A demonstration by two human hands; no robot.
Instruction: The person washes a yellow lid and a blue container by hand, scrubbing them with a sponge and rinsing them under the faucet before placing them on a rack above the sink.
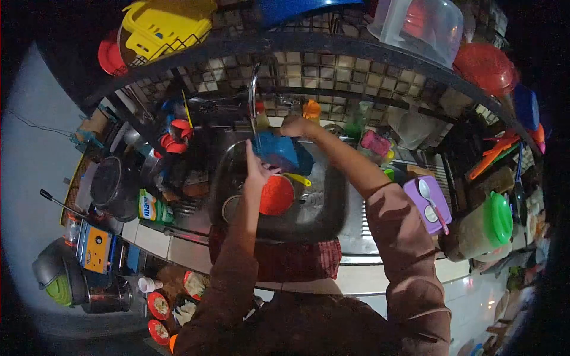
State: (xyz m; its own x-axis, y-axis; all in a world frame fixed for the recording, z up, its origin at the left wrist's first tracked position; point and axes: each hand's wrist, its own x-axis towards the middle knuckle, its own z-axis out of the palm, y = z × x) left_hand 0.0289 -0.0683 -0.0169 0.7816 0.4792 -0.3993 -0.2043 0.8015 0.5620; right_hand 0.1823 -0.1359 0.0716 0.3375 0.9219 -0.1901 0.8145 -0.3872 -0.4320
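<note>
Under the curved faucet (254, 98), a blue container (276, 151) is held above the sink (335, 219). My left hand (259, 169) supports its left and lower side, with the thumb stretched up along it. My right hand (300, 127) is closed at the container's upper right edge; what its fingers grip is too small to make out. Below the container, a red bowl (276, 196) lies in the sink, with a yellow handle (298, 178) beside it.
A purple lid with a spoon (424, 187) and a green-lidded container (499, 219) stand on the right. Left of the sink are a green packet (155, 206) and a dark pot (107, 181). A dark rack (332, 44) spans above the faucet.
</note>
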